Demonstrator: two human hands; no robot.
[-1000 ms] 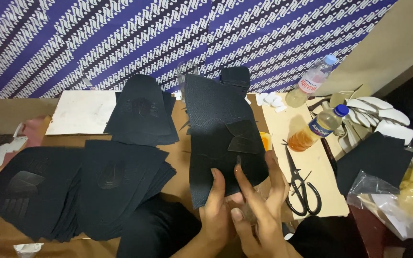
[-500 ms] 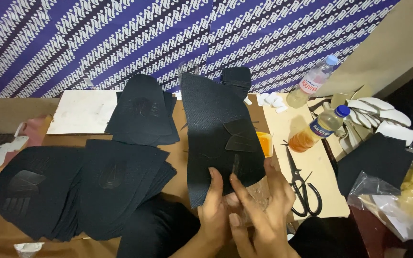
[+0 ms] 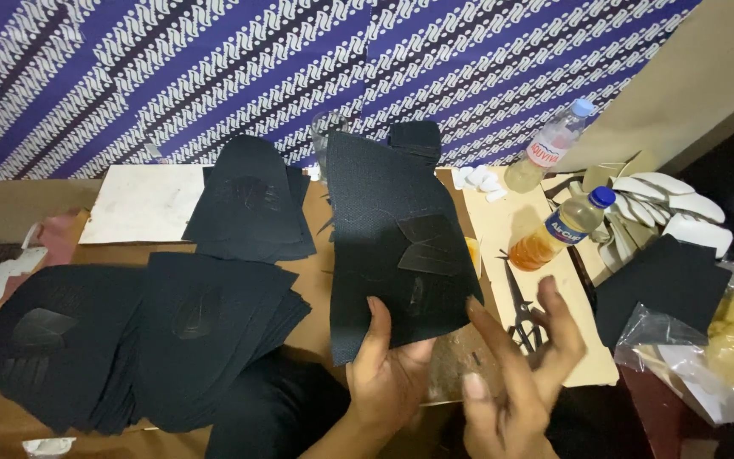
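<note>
The left hand (image 3: 388, 370) grips a black textured sheet (image 3: 384, 238) by its near edge, thumb on the upper face and the other fingers closed underneath. The sheet is raised and tilted over the middle of the brown work board (image 3: 320, 255). A darker leaf-shaped patch (image 3: 433, 246) sits on the right part of its upper face; it appears to be already in place on the sheet, though the bond cannot be verified from this view.

The right hand (image 3: 516, 382) is just to the right of the sheet's near corner, fingers spread and released, grasping nothing. It is near the sheet but apart from it.

State of the work, as judged from the layout:

- Near left: two stacks of black sheets (image 3: 129, 340), the top ones each carrying a similar dark patch. These read as completed pieces.
- Far centre-left: another stack of black pieces (image 3: 248, 204), also with a faint patch on top.
- Far, behind the held sheet: a small pile of dark pieces (image 3: 415, 138).

Several sheets thus appear done, and the held one looks near the end of its handling, not yet laid on a stack.

Right of the board lie scissors (image 3: 520, 310), a bottle of amber liquid (image 3: 558, 231), a clear bottle (image 3: 550, 146) and white shaped pieces (image 3: 673, 208).
</note>
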